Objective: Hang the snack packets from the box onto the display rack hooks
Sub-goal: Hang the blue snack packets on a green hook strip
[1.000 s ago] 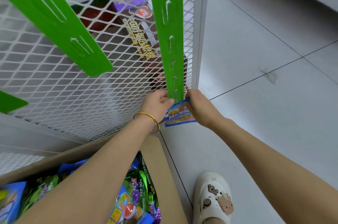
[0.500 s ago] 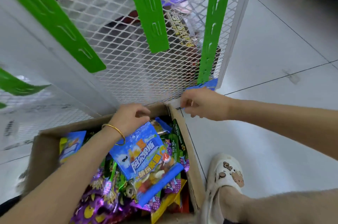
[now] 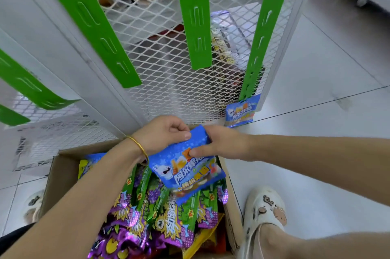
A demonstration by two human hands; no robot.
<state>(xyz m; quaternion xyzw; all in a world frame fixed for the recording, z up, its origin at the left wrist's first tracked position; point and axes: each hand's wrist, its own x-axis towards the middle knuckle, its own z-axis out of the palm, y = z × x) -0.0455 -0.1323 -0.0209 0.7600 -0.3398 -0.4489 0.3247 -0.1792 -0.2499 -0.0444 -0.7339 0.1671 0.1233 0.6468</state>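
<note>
A blue snack packet (image 3: pixel 185 172) hangs over the open cardboard box (image 3: pixel 63 165). My left hand (image 3: pixel 162 134) pinches its top edge, and my right hand (image 3: pixel 221 144) grips the same top from the right, thumb on the front. Another blue packet (image 3: pixel 240 111) hangs from the bottom of the right green hook strip (image 3: pixel 261 34) on the white mesh rack (image 3: pixel 160 81). Inside the box lie several purple, green and yellow packets (image 3: pixel 160 216).
More green hook strips (image 3: pixel 194 15) hang on the mesh panel with bare hooks. Dark packets (image 3: pixel 221 47) show behind the mesh. My right foot in a white clog (image 3: pixel 263 212) stands beside the box on the tiled floor. A white wheeled unit stands at far right.
Both hands left the packet hung on the right strip. My left hand lifted a new blue packet out of the box, and my right hand came over to grip its top.
</note>
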